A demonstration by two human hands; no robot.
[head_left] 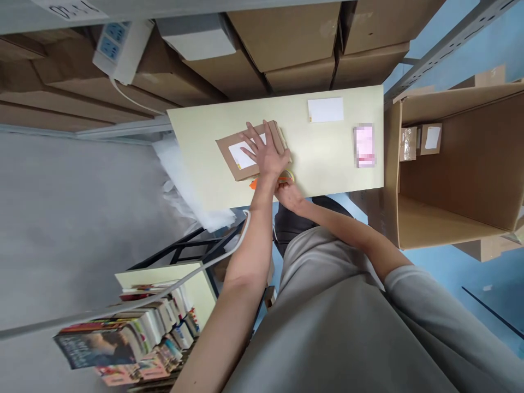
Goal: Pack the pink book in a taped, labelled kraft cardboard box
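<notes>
A small cardboard package (228, 148) with a white label (240, 156) lies at an angle on the pale tabletop (323, 158). My left hand (265, 153) rests flat across its right part, fingers spread over the cardboard and the label. Close to the table's front edge, my right hand (289, 194) is closed around an orange tape dispenser (286, 176) just below the package. The roll shows beyond my fingers, and my left wrist covers part of the dispenser.
A white slip (326, 109) and a pixelated pink item (364, 145) lie toward the right. A large open carton (454, 191) holding small boxes stands beside the table. Cardboard boxes (301, 38) and a power strip (121, 52) line the back. Books (159, 322) are stacked lower left; a white cable (213, 261) crosses there.
</notes>
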